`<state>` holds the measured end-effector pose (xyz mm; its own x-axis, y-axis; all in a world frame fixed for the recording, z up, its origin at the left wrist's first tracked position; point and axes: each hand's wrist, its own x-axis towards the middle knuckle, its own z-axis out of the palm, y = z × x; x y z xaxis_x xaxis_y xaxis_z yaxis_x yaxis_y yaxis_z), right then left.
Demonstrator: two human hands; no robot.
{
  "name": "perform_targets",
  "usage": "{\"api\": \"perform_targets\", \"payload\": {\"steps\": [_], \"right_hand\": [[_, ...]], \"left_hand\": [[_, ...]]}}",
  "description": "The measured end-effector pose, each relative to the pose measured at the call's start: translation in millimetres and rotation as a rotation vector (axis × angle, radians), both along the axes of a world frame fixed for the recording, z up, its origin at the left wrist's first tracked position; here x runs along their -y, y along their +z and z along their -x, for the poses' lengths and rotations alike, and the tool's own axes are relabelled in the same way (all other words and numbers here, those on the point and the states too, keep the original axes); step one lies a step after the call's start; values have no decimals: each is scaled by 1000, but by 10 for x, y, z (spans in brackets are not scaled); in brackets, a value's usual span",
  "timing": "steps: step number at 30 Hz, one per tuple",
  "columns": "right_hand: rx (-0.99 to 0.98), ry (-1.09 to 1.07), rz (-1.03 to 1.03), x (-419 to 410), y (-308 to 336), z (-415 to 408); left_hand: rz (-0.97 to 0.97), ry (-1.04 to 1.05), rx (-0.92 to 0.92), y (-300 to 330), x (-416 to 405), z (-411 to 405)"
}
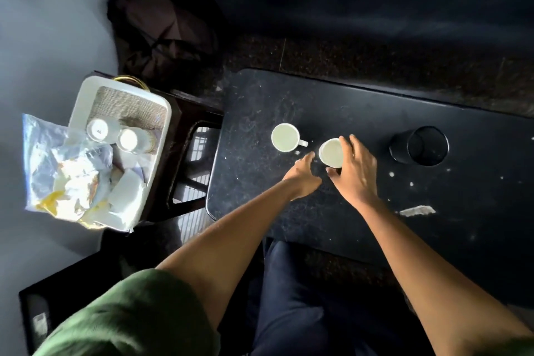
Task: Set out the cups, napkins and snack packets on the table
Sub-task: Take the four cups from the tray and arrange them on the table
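Note:
Two white cups stand upright on the black table [375, 113]. The left cup [284, 137] has its handle pointing right. My right hand [354, 170] curls round the second cup [331, 152], fingers on its far side and thumb on its near side. My left hand [302, 175] reaches toward that cup with straight fingers, its fingertips just left of it. On a dark stool to the left, a white tray [86, 95] holds two more cups turned upside down [98, 129] [128, 139], white napkins [127, 192] and a clear bag of snack packets [62, 173].
A black cylindrical container [419, 146] stands on the table to the right of the cups. A strip of pale torn tape [417, 210] and small white specks mark the tabletop. A dark bag [161, 35] lies on the floor behind the stool [187, 136].

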<state>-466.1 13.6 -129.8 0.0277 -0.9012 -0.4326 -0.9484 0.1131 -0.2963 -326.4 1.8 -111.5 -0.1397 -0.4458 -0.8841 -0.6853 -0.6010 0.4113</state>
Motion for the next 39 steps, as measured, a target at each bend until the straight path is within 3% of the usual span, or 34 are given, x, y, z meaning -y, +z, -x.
{"api": "perform_targets", "payload": {"steps": [3, 5, 12, 18, 26, 33, 39], "right_hand": [[8, 42, 220, -149, 195, -173], [50, 84, 264, -237, 304, -302], [117, 278, 140, -521, 604, -962], [147, 404, 106, -461, 817, -1711], [173, 546, 108, -111, 880, -2803], [127, 568, 15, 362, 800, -3792], [128, 565, -100, 637, 592, -4370]], "left_hand": [[93, 22, 24, 160, -100, -201], [136, 34, 35, 259, -162, -359], [238, 181, 109, 486, -507, -1112], [322, 476, 198, 520, -778, -1855], [441, 866, 185, 553, -633, -2830], [307, 923, 188, 366, -391, -3543], [216, 998, 0, 293, -259, -3857]]}}
